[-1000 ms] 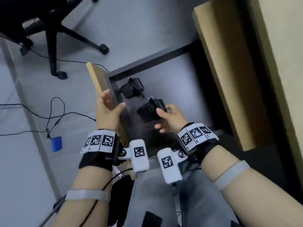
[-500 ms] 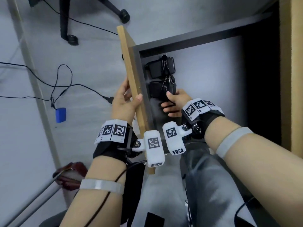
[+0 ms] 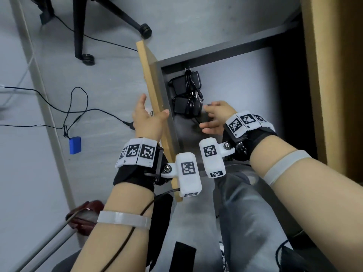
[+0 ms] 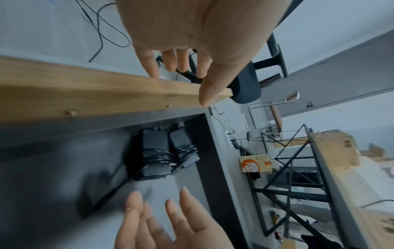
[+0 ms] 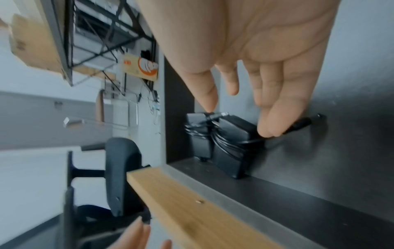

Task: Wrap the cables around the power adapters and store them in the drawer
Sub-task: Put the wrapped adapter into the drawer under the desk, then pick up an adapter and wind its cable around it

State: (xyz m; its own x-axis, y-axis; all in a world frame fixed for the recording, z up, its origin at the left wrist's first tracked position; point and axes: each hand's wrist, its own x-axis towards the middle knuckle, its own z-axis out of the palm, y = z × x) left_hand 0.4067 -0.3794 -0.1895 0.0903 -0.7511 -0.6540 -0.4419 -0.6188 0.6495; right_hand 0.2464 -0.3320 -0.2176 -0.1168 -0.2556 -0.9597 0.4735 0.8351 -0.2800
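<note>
Two black power adapters with their cables wound round them lie side by side in the far-left corner of the open drawer: the far adapter and the near adapter. The wrist views show the near adapter and the far adapter too. My right hand hovers open just right of the near adapter, fingers spread, holding nothing. My left hand rests on the drawer's wooden front, thumb over its top edge, fingers straight on the outer side.
An office chair base stands on the floor to the far left. Black cables and a small blue box lie on the floor left of the drawer. The desk's wooden side borders the drawer on the right. My legs are below it.
My right hand carried the second adapter down into the drawer beside the first, then let go and opened. My left hand stayed at the drawer front with its fingers loosened.
</note>
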